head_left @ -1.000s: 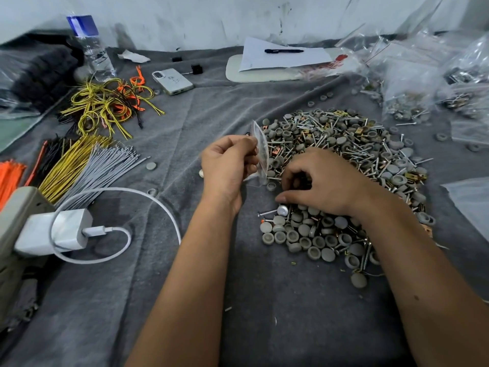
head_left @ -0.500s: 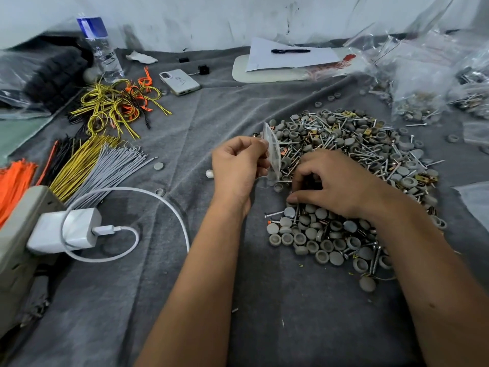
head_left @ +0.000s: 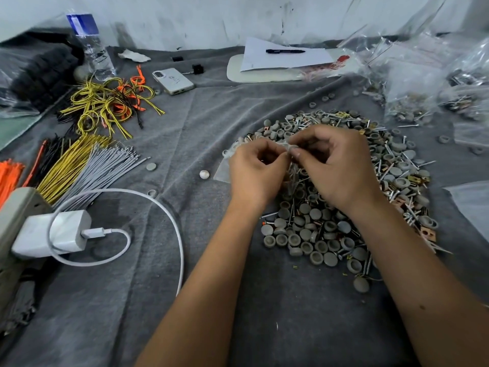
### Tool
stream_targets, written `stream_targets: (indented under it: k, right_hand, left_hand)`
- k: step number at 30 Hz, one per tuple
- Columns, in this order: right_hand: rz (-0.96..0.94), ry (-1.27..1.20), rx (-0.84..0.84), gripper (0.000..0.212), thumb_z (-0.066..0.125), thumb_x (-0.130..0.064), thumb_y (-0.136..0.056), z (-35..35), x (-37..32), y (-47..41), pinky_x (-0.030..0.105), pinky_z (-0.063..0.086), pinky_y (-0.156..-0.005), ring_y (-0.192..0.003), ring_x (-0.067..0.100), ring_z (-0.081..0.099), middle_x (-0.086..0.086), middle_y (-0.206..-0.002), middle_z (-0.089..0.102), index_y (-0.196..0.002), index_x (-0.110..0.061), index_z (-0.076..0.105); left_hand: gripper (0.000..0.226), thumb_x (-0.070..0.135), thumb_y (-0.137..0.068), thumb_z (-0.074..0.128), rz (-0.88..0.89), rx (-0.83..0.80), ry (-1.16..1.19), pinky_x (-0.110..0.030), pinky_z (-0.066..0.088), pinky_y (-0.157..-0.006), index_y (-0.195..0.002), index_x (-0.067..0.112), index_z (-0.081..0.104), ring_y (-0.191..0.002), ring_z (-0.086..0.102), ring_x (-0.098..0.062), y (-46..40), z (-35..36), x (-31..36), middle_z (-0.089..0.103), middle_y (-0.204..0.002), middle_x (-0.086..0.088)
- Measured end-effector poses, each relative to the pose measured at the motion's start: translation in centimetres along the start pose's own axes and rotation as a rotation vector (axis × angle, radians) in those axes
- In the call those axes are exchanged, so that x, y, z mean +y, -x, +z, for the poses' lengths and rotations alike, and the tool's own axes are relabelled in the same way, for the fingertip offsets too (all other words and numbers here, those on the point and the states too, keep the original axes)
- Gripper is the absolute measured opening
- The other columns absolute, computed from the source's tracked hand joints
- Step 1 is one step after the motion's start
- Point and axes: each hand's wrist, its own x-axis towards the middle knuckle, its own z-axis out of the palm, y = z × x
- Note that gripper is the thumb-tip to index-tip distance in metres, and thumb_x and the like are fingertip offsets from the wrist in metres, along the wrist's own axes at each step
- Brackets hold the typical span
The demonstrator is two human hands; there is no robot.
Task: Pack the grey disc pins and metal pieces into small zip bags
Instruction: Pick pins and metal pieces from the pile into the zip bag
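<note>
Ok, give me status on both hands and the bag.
Left hand and right hand both pinching small zip bag above the parts pile. Bag contents unclear. Nothing in the way.

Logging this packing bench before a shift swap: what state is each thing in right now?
small zip bag: pinched at its top by both hands
left hand: grips bag
right hand: grips bag
disc pins pile: loose, unpacked
charger: plugged in, cable attached
water bottle: upright
pen: lying on paper

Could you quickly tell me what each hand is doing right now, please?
Left hand: pinches the small zip bag.
Right hand: pinches the same bag's top.
</note>
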Motion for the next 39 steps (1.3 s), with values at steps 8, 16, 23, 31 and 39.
stream_targets:
  k: [8, 16, 23, 31, 39]
  right_hand:
    - [0.055, 0.047, -0.034, 0.017, 0.084, -0.009, -0.083, 0.0, 0.6, 0.0, 0.017, 0.057, -0.063, -0.072, -0.001, 0.071, -0.01, -0.083, 0.074, -0.094, -0.019, 0.076]
    - [-0.064, 0.178, -0.056, 0.016, 0.085, -0.013, -0.081, 0.3, 0.5, 0.2, 0.012, 0.057, -0.068, -0.075, -0.005, 0.07, -0.02, -0.079, 0.069, -0.092, -0.021, 0.078]
    - [-0.097, 0.071, -0.281, 0.024, 0.069, -0.006, -0.095, 0.0, 0.2, 0.3, 0.017, 0.057, -0.062, -0.06, 0.004, 0.07, -0.015, -0.083, 0.075, -0.108, -0.023, 0.078]
    - [-0.127, 0.037, -0.027, 0.016, 0.079, -0.01, -0.087, 0.0, -0.2, 0.4, 0.011, 0.052, -0.069, -0.077, -0.001, 0.07, -0.018, -0.094, 0.074, -0.101, -0.018, 0.078]
    - [-0.172, 0.543, -0.418, 0.024, 0.081, -0.042, -0.083, 0.9, 0.4, 0.5, 0.038, 0.049, -0.087, -0.102, 0.012, 0.047, -0.012, -0.096, 0.058, -0.104, -0.032, 0.075]
  left_hand:
    - [0.02, 0.001, -0.092, 0.068, -0.089, 0.003, 0.173, -0.021, 0.045, -0.044, -0.074, 0.01, 0.068, -0.045, 0.056, -0.012, 0.0, -0.3, 0.2, 0.063, -0.055, -0.003]
    - [0.019, -0.002, -0.092, 0.067, -0.076, -0.054, 0.333, -0.02, 0.045, -0.046, -0.076, 0.007, 0.069, -0.049, 0.056, -0.011, 0.1, -0.7, 0.8, 0.063, -0.059, -0.006]
    - [0.018, -0.004, -0.093, 0.065, -0.116, -0.018, 0.398, -0.018, 0.043, -0.044, -0.078, 0.006, 0.068, -0.047, 0.055, -0.007, -0.1, -1.5, 1.3, 0.062, -0.057, -0.001]
    - [0.019, -0.006, -0.09, 0.063, -0.173, 0.197, 0.336, -0.02, 0.043, -0.044, -0.074, 0.004, 0.066, -0.045, 0.054, -0.007, -0.4, -2.0, 1.3, 0.06, -0.054, 0.0]
    - [0.012, -0.005, -0.088, 0.064, -0.222, 0.284, 0.316, -0.021, 0.045, -0.046, -0.078, 0.003, 0.067, -0.046, 0.055, -0.007, -0.5, -2.0, 1.3, 0.06, -0.06, -0.003]
